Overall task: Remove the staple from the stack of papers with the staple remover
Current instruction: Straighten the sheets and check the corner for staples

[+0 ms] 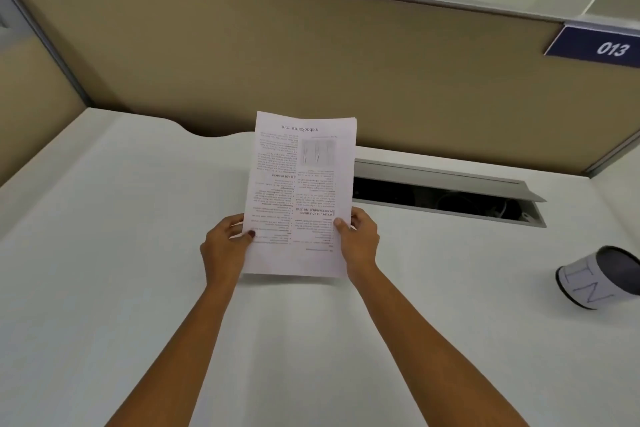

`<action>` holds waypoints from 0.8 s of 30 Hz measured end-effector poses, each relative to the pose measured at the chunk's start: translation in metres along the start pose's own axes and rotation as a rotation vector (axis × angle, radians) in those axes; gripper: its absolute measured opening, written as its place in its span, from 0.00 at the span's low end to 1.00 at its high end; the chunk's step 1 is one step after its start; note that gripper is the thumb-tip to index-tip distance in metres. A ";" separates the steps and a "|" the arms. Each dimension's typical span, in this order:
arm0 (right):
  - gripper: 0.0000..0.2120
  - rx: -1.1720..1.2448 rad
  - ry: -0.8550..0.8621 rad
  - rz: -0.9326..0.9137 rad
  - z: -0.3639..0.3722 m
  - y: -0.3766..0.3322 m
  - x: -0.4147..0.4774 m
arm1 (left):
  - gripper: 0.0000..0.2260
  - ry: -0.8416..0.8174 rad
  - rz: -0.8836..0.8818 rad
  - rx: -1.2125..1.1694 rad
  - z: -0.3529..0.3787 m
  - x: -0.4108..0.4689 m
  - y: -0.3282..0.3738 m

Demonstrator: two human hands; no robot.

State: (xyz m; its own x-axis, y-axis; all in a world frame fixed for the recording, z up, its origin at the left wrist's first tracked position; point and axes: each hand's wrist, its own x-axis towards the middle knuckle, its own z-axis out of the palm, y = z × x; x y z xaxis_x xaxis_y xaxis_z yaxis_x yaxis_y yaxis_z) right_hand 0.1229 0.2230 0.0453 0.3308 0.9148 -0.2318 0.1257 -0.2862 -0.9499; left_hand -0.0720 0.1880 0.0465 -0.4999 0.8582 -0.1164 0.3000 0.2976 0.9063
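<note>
A stack of printed papers (301, 191) is held up above the white desk (138, 253), its text upside down to me. My left hand (225, 246) grips the stack's lower left edge, thumb on the front. My right hand (360, 239) grips the lower right edge the same way. I cannot make out a staple on the sheets. No staple remover is in view.
A tan cubicle partition (311, 62) runs along the back of the desk, with a blue "013" plate (599, 47) at the right. An open cable slot (443, 198) lies behind the papers to the right. A dark cup wrapped in labelled paper (599, 277) lies at the right.
</note>
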 end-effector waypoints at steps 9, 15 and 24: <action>0.14 -0.107 0.018 0.014 0.047 0.011 0.054 | 0.12 0.065 -0.063 0.036 0.023 0.063 -0.013; 0.14 -0.207 0.003 -0.040 0.051 0.015 0.071 | 0.12 0.076 -0.036 0.047 0.025 0.077 -0.020; 0.23 -0.723 0.008 -0.411 0.047 0.033 0.039 | 0.21 0.008 0.333 0.333 0.030 0.062 -0.032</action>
State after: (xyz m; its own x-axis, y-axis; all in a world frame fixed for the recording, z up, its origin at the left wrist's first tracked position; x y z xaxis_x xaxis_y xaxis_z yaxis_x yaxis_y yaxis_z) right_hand 0.0962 0.2623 -0.0053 0.1334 0.9852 0.1078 0.8071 -0.0449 -0.5886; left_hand -0.0884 0.2445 -0.0015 -0.3380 0.9270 0.1624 0.6889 0.1261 0.7138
